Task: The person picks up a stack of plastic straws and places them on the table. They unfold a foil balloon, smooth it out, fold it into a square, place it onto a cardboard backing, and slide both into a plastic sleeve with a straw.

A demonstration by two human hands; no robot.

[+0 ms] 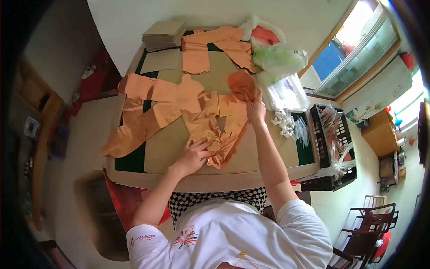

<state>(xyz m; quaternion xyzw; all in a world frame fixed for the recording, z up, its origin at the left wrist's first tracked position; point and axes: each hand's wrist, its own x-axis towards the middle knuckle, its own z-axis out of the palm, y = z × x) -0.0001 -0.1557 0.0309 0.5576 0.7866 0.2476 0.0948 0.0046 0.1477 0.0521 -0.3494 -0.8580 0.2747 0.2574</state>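
A shiny orange satin garment (235, 115) lies crumpled on the cardboard sheet in front of me. My left hand (193, 158) rests on its lower left part, fingers stretched over the folds and thumb apart. At the garment's upper right end, my right hand (256, 107) has its fingers closed on the cloth, where a darker reddish-orange piece (242, 84) bulges up, slightly blurred. Another orange satin garment (165, 95) is spread out to the left and meets the one under my hands. Further back lies a third orange garment (195, 56).
Cardboard sheets (163, 36) are stacked at the back left of the table (215, 178). Plastic bags (286, 92), small white pieces (283, 123) and clear strips (302, 131) lie on the right. A black crate (320, 130) stands beside the table's right edge.
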